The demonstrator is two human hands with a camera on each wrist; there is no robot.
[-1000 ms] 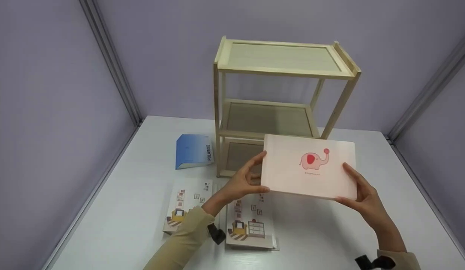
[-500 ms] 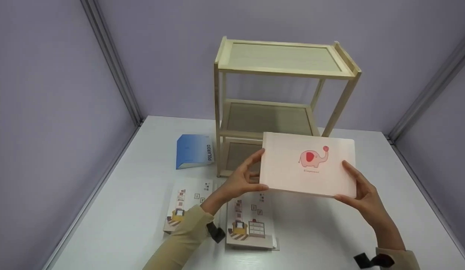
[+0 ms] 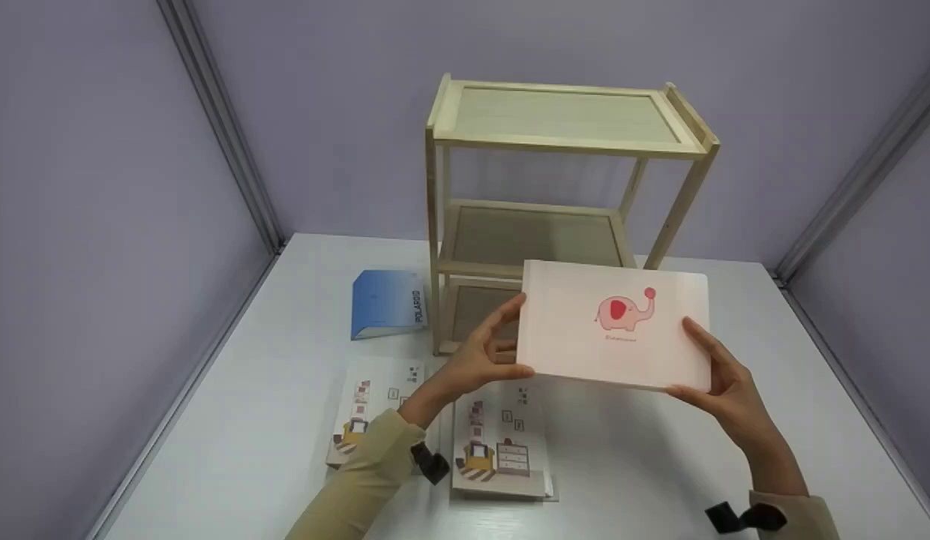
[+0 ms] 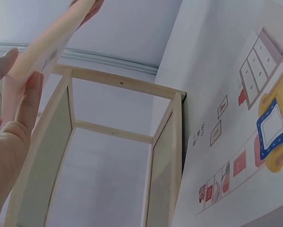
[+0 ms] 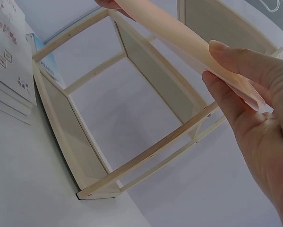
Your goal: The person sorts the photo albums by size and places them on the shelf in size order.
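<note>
A pale pink book (image 3: 570,322) with a pink elephant on its cover is held up in the air, in front of the lower part of a wooden shelf rack (image 3: 562,146). My left hand (image 3: 472,367) grips its left edge between thumb and fingers. On the opposite side, my right hand (image 3: 731,386) pinches the lower right corner, thumb and fingers on either face. Both wrist views show the book edge-on: the left hand (image 4: 13,127) has it between its fingers, and so does the right hand (image 5: 259,94).
Two white illustrated books, one at the left (image 3: 382,390) and one in the middle (image 3: 502,450), lie on the white table (image 3: 247,420) below the left forearm. A blue book marked POLAROID (image 3: 388,301) rests left of the rack. Purple-grey walls enclose the table.
Both hands have raised the pink book slightly and shifted it a little to the left. The grip, the rack and the books on the table look the same.
</note>
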